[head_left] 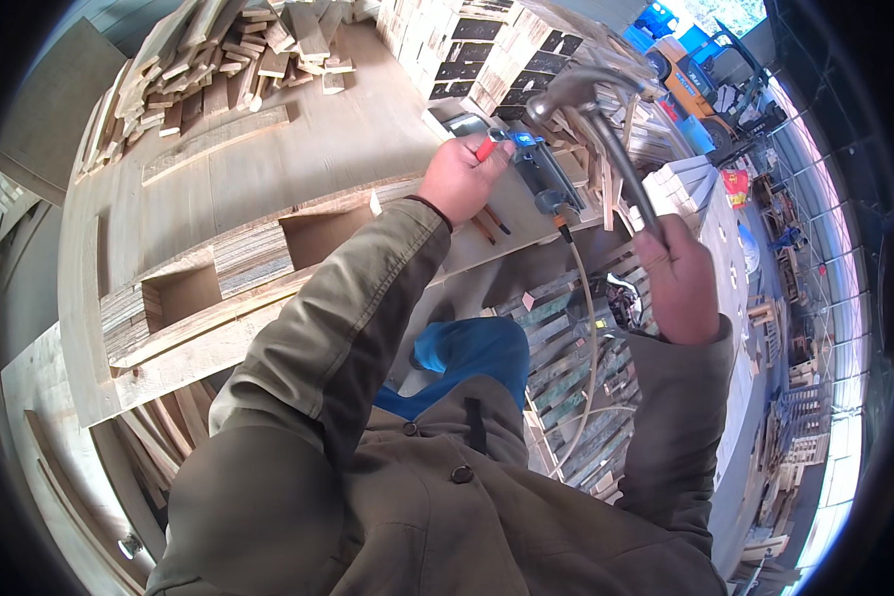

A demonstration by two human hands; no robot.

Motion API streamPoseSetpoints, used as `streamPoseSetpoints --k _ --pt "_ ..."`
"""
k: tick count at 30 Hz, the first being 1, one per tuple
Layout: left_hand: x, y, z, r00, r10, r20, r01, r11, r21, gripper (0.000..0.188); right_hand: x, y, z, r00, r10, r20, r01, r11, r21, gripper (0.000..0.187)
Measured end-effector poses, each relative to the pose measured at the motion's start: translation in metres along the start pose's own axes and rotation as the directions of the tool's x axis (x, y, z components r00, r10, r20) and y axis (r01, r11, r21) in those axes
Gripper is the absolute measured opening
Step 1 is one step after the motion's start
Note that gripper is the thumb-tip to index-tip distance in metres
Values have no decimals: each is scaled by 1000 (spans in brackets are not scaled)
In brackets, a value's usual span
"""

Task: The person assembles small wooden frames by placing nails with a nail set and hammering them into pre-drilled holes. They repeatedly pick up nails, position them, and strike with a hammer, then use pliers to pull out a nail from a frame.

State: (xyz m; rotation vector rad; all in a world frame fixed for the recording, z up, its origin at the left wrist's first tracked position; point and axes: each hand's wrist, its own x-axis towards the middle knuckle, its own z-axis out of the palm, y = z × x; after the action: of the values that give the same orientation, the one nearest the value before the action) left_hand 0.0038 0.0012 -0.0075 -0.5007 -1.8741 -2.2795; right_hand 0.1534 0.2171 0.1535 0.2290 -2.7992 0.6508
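Your left hand [464, 181] pinches 1 red cylinder [486, 150] over the plywood bench [377, 124], near the hosed pneumatic tool [542, 174]; your right hand [680, 276] grips 1 claw hammer [621, 161].

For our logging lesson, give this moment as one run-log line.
left hand: holds red item | right hand: grips hammer | bench: wood frame, wood strips | hose: hangs beside bench

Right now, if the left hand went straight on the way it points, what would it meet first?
Most likely the hose-fed tool with blue parts, just beyond the left hand and the red object in its grip; depth is unclear, so contact is uncertain.
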Motion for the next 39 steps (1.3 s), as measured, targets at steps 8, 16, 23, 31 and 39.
streamPoseSetpoints --k 8,16,23,31,39 --pt "0 -7 -2 997 81 -2 -81 997 3 37 15 -43 -57 765 58 -642 409 726 553 28" --pt "-1 -4 -5 1000 -17 16 16 999 52 30 -1 -15 21 995 -80 63 89 983 -163 22" --pt "-2 -1 -5 999 -35 32 34 999 35 31 0 3 -7 999 -36 -14 36 999 2 25" --pt "0 -9 -2 999 42 -2 -42 999 0 35 5 -27 -67 770 20 -638 489 624 610 29" --pt "-3 -5 -2 1000 2 7 -2 1000 -3 35 -3 -5 30 998 -44 37 49 989 -143 25"
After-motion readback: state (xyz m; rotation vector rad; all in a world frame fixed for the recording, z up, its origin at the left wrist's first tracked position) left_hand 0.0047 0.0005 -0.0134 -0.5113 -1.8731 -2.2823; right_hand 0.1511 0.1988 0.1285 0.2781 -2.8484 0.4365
